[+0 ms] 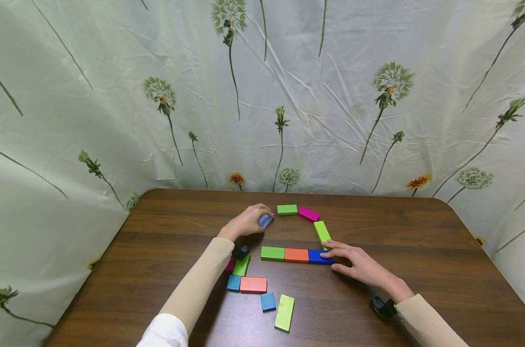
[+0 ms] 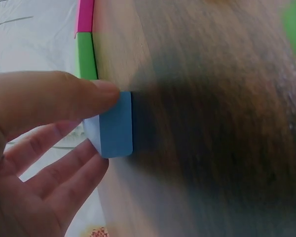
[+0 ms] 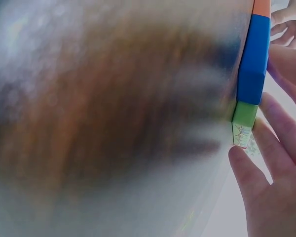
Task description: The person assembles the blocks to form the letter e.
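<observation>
My left hand pinches a light blue block between thumb and fingers, just left of a green block at the table's far side. In the left wrist view the thumb lies over one face of that blue block. My right hand has its fingers spread, touching the dark blue block at the right end of a row. That row also holds an orange block and a green block. A fingertip lies by the lower end of a yellow-green block.
A magenta block continues the far line. Nearer lie a coral block, two small blue blocks, a yellow-green block and a green block. My left sleeve partly hides another magenta block. A flowered curtain hangs behind the wooden table.
</observation>
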Motion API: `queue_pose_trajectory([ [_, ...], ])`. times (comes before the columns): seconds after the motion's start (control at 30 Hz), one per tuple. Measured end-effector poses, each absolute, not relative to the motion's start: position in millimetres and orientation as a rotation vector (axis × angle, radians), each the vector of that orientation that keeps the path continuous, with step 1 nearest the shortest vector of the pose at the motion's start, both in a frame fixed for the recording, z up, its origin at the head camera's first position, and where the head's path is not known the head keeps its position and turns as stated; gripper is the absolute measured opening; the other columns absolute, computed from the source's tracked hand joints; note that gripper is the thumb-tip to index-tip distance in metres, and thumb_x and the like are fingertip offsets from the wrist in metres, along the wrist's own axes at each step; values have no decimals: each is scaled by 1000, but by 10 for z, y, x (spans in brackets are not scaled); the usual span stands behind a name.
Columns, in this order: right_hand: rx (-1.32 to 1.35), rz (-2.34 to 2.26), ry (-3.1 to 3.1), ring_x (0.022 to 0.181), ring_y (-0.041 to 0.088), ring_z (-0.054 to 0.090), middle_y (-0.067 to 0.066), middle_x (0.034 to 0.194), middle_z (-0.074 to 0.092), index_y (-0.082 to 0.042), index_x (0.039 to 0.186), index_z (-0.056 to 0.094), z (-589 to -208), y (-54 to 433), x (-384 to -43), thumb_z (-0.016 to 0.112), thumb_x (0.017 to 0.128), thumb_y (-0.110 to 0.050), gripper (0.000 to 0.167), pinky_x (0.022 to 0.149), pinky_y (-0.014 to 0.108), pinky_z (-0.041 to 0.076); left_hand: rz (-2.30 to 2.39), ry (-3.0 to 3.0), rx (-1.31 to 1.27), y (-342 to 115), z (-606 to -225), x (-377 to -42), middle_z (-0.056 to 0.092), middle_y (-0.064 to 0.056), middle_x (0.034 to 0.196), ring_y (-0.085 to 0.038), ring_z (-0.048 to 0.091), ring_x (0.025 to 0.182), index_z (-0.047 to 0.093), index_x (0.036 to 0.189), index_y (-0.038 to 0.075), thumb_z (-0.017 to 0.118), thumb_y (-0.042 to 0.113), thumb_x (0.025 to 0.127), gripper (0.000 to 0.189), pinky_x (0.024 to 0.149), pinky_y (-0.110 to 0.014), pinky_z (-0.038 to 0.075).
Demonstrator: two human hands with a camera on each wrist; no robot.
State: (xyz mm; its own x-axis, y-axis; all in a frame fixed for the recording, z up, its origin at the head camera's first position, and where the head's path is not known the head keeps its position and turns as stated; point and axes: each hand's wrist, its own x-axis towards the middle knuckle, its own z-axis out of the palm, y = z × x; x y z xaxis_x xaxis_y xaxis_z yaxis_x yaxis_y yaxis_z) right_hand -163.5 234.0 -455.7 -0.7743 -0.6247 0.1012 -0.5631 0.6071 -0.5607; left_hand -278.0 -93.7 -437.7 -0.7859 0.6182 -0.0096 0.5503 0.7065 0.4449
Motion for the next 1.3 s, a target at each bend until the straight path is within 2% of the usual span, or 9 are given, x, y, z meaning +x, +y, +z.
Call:
queue_pose_trajectory([
  [0.6, -1006, -893, 2727, 129, 35, 42, 11, 139, 50, -13, 124, 66, -4550, 2335, -1631, 64, 92, -17, 32, 97, 54, 39, 667, 2778, 1040, -915, -4415, -2839, 57, -13, 128, -28, 51, 121, 64, 121, 0, 58, -14, 82, 42, 97, -36, 44],
  [1.3, -998, -903, 2717, 130, 36, 41, 11, 140, 49, -14, 124, 66, -4543, 2331, -1632, 63, 93, -19, 31, 98, 55, 38, 701, 2825, 1009, -908, -4429, -2864, 59, -15, 125, -29, 53, 119, 64, 120, -3, 55, -19, 79, 45, 94, -37, 45],
])
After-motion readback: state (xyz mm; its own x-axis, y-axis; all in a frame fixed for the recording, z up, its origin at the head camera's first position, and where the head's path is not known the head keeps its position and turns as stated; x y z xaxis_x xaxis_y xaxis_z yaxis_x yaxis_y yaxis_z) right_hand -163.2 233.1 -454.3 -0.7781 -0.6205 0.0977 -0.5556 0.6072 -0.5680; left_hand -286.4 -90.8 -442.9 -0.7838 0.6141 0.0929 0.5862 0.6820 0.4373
